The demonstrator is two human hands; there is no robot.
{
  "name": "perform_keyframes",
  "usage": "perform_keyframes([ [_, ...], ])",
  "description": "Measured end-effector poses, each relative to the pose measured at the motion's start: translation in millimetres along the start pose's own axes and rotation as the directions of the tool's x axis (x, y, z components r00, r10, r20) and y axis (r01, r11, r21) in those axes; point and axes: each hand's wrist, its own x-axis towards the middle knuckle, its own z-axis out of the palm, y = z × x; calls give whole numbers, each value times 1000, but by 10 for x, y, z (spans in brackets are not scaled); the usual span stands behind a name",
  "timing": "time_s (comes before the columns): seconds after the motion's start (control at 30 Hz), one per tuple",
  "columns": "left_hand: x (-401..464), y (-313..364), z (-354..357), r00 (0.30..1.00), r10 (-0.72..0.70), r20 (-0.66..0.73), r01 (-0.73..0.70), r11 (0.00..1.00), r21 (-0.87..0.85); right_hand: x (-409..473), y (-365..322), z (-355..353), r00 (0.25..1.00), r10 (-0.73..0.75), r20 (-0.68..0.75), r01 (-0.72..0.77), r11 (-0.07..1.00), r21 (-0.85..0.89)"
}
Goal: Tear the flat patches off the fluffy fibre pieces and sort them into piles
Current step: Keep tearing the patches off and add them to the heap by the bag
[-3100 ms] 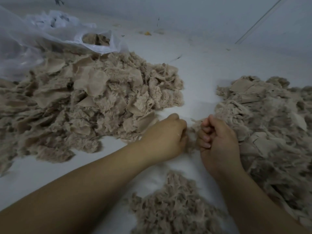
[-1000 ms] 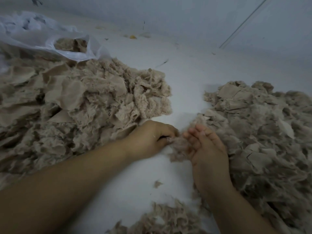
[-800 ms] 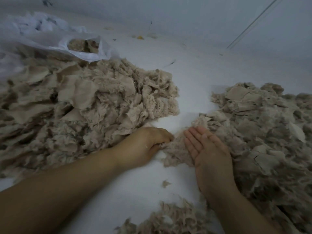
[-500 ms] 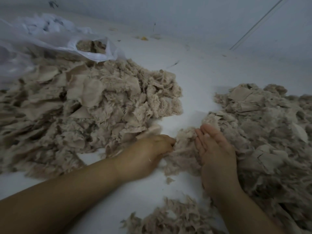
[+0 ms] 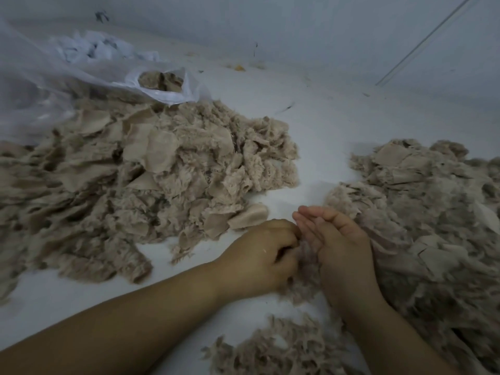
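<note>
A big heap of beige fluffy pieces with flat patches [image 5: 151,169] fills the left half of the white surface. A second heap [image 5: 422,212] lies at the right. A smaller fluffy pile [image 5: 273,350] sits at the near edge. My left hand [image 5: 265,255] has its fingers curled and grips a fluffy fibre piece [image 5: 305,266] that lies between both hands. My right hand [image 5: 335,244] lies on its edge against that piece, fingers nearly straight and thumb up, with the right heap just behind it. A loose flat patch [image 5: 249,216] rests just beyond my left hand.
A clear plastic bag [image 5: 89,77] with more beige pieces in its mouth lies at the back left. White crumpled material [image 5: 89,48] lies behind it. The white surface [image 5: 319,136] runs between the two heaps to a pale wall at the back.
My right hand opened from a curled grip to nearly straight fingers. Both hands drew back toward me with the fluffy piece. A flat patch now lies just beyond my left hand.
</note>
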Motion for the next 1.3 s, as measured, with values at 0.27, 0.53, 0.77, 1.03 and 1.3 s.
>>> perform_keyframes([
  [0.27,57,31,60,942,-194,-275,156,976,-154,49,29,-44,1000,-5,7,6,999,-38],
  [0.53,-8,84,14,888,-275,-369,122,914,-388,58,32,-87,999,-50,19,54,951,-305],
  [0.77,-14,79,-14,856,-346,-384,111,848,-518,58,33,-57,996,-81,48,93,915,-393],
  [1.03,21,39,5,864,-413,-288,145,752,-643,39,58,-42,962,-137,236,254,769,-586],
  [1.3,17,17,15,895,-413,-167,193,697,-690,1,29,-27,969,-141,202,229,819,-526],
])
